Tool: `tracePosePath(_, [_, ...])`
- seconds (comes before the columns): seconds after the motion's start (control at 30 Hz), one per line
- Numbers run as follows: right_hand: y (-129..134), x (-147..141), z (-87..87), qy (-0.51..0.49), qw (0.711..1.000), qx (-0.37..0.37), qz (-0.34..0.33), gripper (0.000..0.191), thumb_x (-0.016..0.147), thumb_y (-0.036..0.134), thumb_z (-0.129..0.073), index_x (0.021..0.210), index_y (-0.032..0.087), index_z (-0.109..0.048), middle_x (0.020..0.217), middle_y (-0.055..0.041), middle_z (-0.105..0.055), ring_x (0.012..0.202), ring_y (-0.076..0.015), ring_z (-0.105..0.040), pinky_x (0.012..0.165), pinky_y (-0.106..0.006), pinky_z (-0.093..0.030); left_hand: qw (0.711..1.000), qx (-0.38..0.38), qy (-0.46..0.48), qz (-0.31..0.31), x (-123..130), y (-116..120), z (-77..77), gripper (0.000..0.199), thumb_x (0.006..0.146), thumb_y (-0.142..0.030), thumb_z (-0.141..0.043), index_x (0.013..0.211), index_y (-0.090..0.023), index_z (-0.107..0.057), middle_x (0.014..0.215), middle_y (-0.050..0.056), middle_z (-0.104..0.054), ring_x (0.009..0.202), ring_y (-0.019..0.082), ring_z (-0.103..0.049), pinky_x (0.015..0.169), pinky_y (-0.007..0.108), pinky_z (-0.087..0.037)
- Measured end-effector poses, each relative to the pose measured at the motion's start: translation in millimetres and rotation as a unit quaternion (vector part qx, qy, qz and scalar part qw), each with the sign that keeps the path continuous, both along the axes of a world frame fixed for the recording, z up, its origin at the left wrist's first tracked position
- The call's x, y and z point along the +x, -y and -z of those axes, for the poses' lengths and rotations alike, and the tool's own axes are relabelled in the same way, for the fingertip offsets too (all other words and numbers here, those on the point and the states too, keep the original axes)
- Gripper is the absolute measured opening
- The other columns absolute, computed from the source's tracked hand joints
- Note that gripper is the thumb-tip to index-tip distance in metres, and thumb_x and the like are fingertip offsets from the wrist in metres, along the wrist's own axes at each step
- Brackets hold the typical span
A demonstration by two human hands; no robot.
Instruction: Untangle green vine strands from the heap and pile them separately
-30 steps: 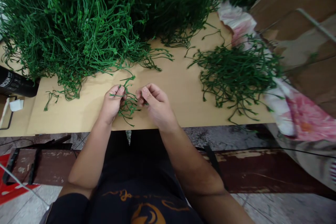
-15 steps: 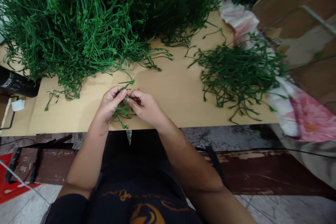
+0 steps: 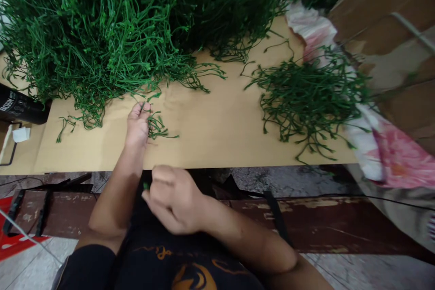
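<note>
My left hand (image 3: 137, 122) is closed round a small bunch of green stems (image 3: 157, 127), whose tips stick out to its right, over the cardboard (image 3: 210, 131). Close to my body, below the cardboard's front edge, my right hand (image 3: 176, 199) is curled closed. A small green bit (image 3: 146, 186) shows at its fingertips. Behind my hands rises a large heap of green stems (image 3: 112, 31). A smaller pile (image 3: 306, 95) lies on the right, partly over a pink and white cloth (image 3: 401, 149).
At the left edge lies a black bottle (image 3: 22, 105) near a scrap of white paper (image 3: 21, 134). A brown box (image 3: 394, 45) stands at the right. Under the cardboard's front edge runs a dark red wooden bench (image 3: 326, 222).
My right hand has pulled away from my left, down toward my body. My left hand has shifted slightly up with its bunch.
</note>
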State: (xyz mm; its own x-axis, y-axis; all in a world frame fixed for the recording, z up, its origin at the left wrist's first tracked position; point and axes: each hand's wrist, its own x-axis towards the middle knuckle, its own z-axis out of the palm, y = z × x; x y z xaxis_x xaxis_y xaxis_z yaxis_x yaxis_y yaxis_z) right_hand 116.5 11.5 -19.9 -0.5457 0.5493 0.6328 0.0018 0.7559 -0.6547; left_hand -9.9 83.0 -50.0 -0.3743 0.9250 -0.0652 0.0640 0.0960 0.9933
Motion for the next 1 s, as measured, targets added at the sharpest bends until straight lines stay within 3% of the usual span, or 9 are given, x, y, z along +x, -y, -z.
tracePosePath(0.07, [-7, 14, -12.8, 0.003, 0.999, 0.041, 0.032, 0.032, 0.082, 0.014, -0.046, 0.054, 0.020, -0.031, 0.054, 0.0020, -0.031, 0.052, -0.0104, -0.032, 0.049, -0.027, -0.028, 1.000, 0.007, 0.024, -0.002, -1, 1, -0.5, 0.015, 0.079, -0.021, -0.051, 0.065, -0.017, -0.048, 0.058, -0.004, -0.044, 0.050, 0.005, -0.035, 0.051, 0.019, -0.032])
tracePosePath(0.13, [-34, 44, -19.5, 0.025, 0.986, 0.021, 0.166, 0.028, 0.085, 0.016, -0.042, 0.058, 0.021, -0.038, 0.057, 0.0010, -0.035, 0.056, -0.0121, -0.039, 0.054, -0.029, -0.033, 0.997, -0.008, 0.060, 0.040, -1, 6, -3.4, 0.016, 0.078, -0.025, -0.055, 0.065, -0.016, -0.052, 0.054, -0.005, -0.043, 0.046, 0.004, -0.033, 0.047, 0.018, -0.030])
tracePosePath(0.23, [-85, 107, -18.7, 0.133, 0.899, -0.021, 0.418, 0.018, 0.084, 0.035, -0.048, 0.072, 0.022, -0.052, 0.071, -0.0033, -0.044, 0.071, -0.0195, -0.049, 0.067, -0.039, -0.039, 0.988, -0.031, 0.118, 0.093, -4, 15, -9.2, 0.019, 0.075, -0.032, -0.061, 0.068, -0.014, -0.056, 0.059, -0.003, -0.051, 0.047, 0.003, -0.039, 0.045, 0.016, -0.032])
tracePosePath(0.33, [-111, 150, -11.9, 0.127, 0.851, -0.035, 0.508, 0.038, 0.078, 0.042, -0.057, 0.111, 0.023, -0.053, 0.107, -0.0115, -0.048, 0.097, -0.0305, -0.053, 0.083, -0.050, -0.039, 0.977, -0.045, 0.176, 0.109, -7, 17, -13.3, 0.020, 0.072, -0.033, -0.065, 0.072, -0.014, -0.058, 0.075, -0.001, -0.062, 0.056, 0.004, -0.050, 0.050, 0.015, -0.040])
tracePosePath(0.47, [-96, 115, -0.4, 0.132, 0.888, 0.003, 0.441, 0.038, 0.081, 0.042, -0.052, 0.109, 0.016, -0.056, 0.110, -0.0165, -0.054, 0.110, -0.0317, -0.048, 0.091, -0.049, -0.039, 0.964, -0.058, 0.221, 0.139, -5, 14, -14.4, 0.018, 0.073, -0.031, -0.064, 0.075, -0.013, -0.060, 0.089, 0.003, -0.067, 0.078, 0.010, -0.060, 0.062, 0.018, -0.047])
tracePosePath(0.57, [-78, 48, 10.0, 0.154, 0.942, -0.175, 0.243, 0.036, 0.082, 0.045, -0.050, 0.097, 0.013, -0.058, 0.089, -0.0112, -0.062, 0.078, -0.0208, -0.060, 0.070, -0.037, -0.048, 0.959, -0.056, 0.238, 0.142, -5, 13, -12.2, 0.017, 0.073, -0.031, -0.064, 0.074, -0.013, -0.061, 0.086, 0.003, -0.067, 0.081, 0.012, -0.062, 0.065, 0.019, -0.047])
tracePosePath(0.67, [-71, 1, 20.0, 0.156, 0.950, -0.228, 0.145, 0.027, 0.081, 0.038, -0.052, 0.092, 0.014, -0.059, 0.082, -0.0073, -0.064, 0.071, -0.0172, -0.060, 0.066, -0.031, -0.046, 0.959, -0.061, 0.246, 0.131, -6, 14, -9.5, 0.018, 0.070, -0.031, -0.067, 0.072, -0.014, -0.060, 0.076, 0.001, -0.067, 0.073, 0.012, -0.062, 0.065, 0.020, -0.047])
tracePosePath(0.87, [-75, 2, 33.0, 0.091, 0.959, -0.193, 0.184, 0.017, 0.085, 0.026, -0.044, 0.079, 0.017, -0.058, 0.081, -0.0061, -0.063, 0.074, -0.0159, -0.058, 0.069, -0.030, -0.045, 0.947, -0.032, 0.298, 0.113, -6, 14, -6.3, 0.013, 0.074, -0.026, -0.063, 0.075, -0.013, -0.060, 0.078, 0.003, -0.067, 0.078, 0.013, -0.063, 0.075, 0.025, -0.048])
tracePosePath(1.0, [-69, 7, 30.0, 0.049, 0.971, -0.074, 0.221, 0.016, 0.084, 0.022, -0.045, 0.071, 0.017, -0.055, 0.076, -0.0056, -0.056, 0.074, -0.0159, -0.053, 0.068, -0.030, -0.045, 0.944, -0.009, 0.317, 0.096, -3, 13, -3.4, 0.011, 0.079, -0.018, -0.056, 0.070, -0.013, -0.057, 0.068, 0.001, -0.062, 0.069, 0.009, -0.061, 0.071, 0.021, -0.047])
